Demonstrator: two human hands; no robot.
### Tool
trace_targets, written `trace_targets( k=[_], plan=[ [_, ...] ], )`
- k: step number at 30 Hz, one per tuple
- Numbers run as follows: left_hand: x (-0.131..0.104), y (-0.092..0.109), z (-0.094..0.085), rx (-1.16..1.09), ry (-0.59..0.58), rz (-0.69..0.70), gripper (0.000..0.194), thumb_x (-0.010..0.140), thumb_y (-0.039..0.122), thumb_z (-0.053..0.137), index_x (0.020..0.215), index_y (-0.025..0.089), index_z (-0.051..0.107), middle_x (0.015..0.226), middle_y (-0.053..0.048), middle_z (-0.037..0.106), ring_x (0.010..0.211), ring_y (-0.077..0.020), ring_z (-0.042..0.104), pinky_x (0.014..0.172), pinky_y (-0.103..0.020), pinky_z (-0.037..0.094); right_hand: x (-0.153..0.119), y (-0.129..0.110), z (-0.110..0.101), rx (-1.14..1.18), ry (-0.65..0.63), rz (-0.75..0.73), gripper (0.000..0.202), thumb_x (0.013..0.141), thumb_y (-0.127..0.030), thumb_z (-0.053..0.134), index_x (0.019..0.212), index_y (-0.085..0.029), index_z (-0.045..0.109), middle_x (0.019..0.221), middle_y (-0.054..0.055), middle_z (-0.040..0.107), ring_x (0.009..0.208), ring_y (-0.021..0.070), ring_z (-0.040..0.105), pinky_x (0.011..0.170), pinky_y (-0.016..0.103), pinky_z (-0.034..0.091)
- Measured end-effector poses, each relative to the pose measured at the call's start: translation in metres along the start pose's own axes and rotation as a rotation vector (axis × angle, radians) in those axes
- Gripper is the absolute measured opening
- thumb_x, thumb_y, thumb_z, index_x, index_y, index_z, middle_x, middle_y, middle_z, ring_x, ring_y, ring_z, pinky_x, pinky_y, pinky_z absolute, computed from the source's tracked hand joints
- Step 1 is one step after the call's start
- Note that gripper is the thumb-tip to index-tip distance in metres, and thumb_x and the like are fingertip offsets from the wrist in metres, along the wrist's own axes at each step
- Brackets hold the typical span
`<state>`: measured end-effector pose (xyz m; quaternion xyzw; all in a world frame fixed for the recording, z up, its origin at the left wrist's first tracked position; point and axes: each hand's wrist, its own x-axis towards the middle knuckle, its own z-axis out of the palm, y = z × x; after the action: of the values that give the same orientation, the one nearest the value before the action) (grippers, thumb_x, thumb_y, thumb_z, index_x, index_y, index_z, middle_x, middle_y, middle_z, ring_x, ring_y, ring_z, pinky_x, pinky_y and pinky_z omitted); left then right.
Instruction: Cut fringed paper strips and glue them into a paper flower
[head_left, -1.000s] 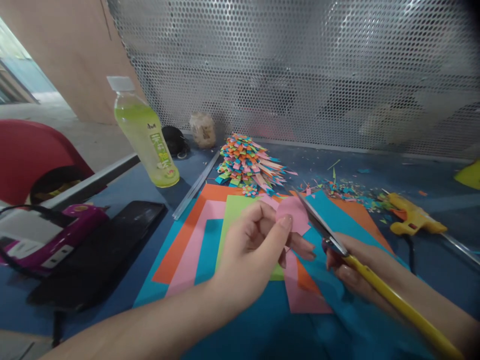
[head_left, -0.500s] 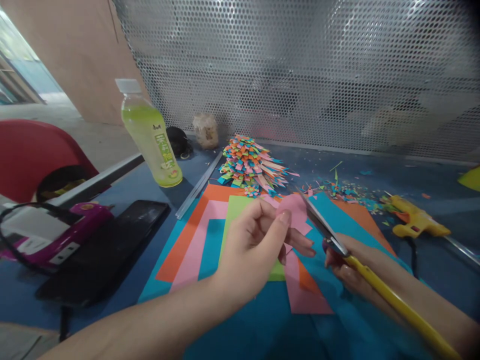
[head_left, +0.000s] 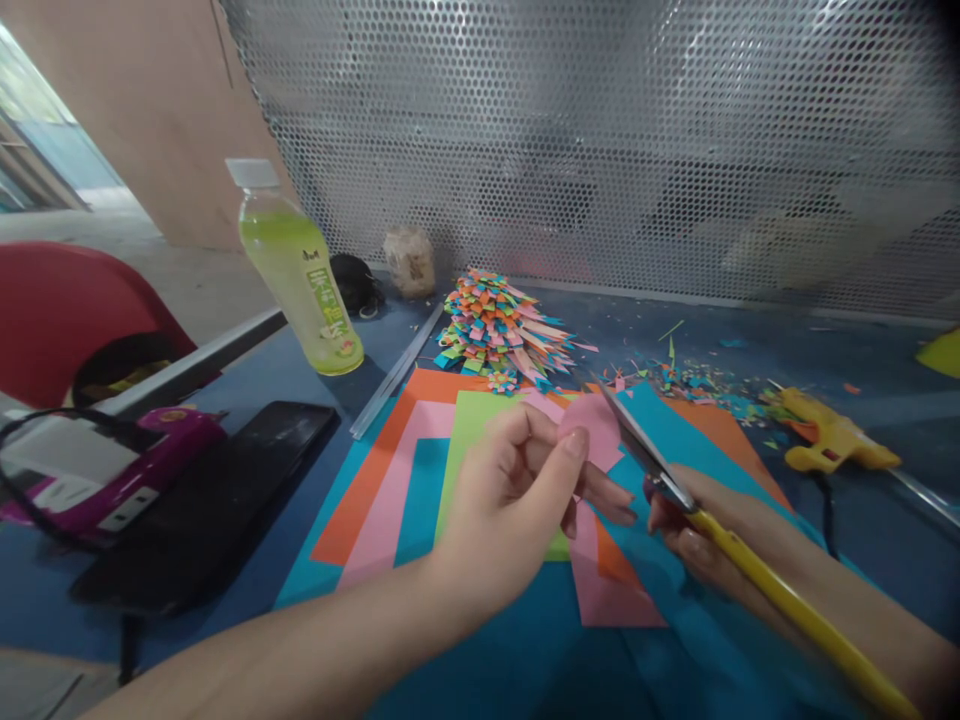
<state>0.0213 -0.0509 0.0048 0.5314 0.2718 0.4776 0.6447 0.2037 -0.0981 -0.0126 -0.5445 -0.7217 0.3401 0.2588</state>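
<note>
Blue table (head_left: pixel 259 365) beneath pink paper (head_left: pixel 594 425), thumb-pinched in left hand (head_left: pixel 517 500), with scissors (head_left: pixel 735 554) in right hand (head_left: pixel 724 503).

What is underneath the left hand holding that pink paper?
Green paper shows on both sides of the left hand, with blue paper farther left. What lies directly beneath the hand is covered and cannot be seen.

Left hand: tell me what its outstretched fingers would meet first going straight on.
Likely the right hand, which holds the yellow-handled metal scissors, just past the outstretched fingers; depth is unclear from this view.
</note>
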Motion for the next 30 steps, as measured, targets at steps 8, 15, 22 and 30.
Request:
trace_targets(
  k=[8,15,22,30],
  plan=[
    [-0.0004,-0.0006,-0.0004,0.001,0.01,-0.007,0.02,0.087,0.023,0.047,0.07,0.02,0.037,0.058,-0.003,0.07,0.053,-0.0159,0.067,0.041,-0.018,0.038,0.0004,0.0009,0.0005,-0.004,0.005,0.019,0.041,0.087,-0.06,0.031,0.075,-0.021,0.041,0.066,-0.002,0.044,0.058,0.0128,0.043,0.05,0.024,0.038],
    [0.0029,-0.0002,-0.0029,0.006,0.046,-0.033,0.02,0.087,0.024,0.048,0.069,0.019,0.038,0.06,-0.004,0.07,0.055,-0.0166,0.068,0.037,-0.016,0.036,0.002,0.0027,0.001,0.007,0.003,0.022,0.046,0.084,-0.065,0.03,0.073,-0.021,0.04,0.064,-0.003,0.039,0.054,0.0113,0.037,0.047,0.022,0.034],
    [0.0014,-0.0014,-0.0044,-0.019,0.037,-0.031,0.02,0.087,0.023,0.048,0.07,0.019,0.037,0.061,-0.002,0.07,0.058,-0.0171,0.069,0.037,-0.014,0.038,0.0032,0.0017,0.0027,0.089,-0.044,0.08,0.045,0.084,-0.065,0.031,0.074,-0.021,0.036,0.062,-0.006,0.031,0.05,0.0085,0.028,0.045,0.022,0.027],
    [0.0042,-0.0017,-0.0042,-0.026,0.027,-0.012,0.021,0.087,0.023,0.047,0.069,0.019,0.037,0.06,-0.002,0.07,0.057,-0.0165,0.069,0.037,-0.014,0.038,0.0024,-0.0005,0.0011,0.068,-0.058,0.068,0.046,0.084,-0.066,0.029,0.076,-0.021,0.037,0.064,-0.005,0.032,0.052,0.0092,0.028,0.046,0.022,0.027]
  ],
)
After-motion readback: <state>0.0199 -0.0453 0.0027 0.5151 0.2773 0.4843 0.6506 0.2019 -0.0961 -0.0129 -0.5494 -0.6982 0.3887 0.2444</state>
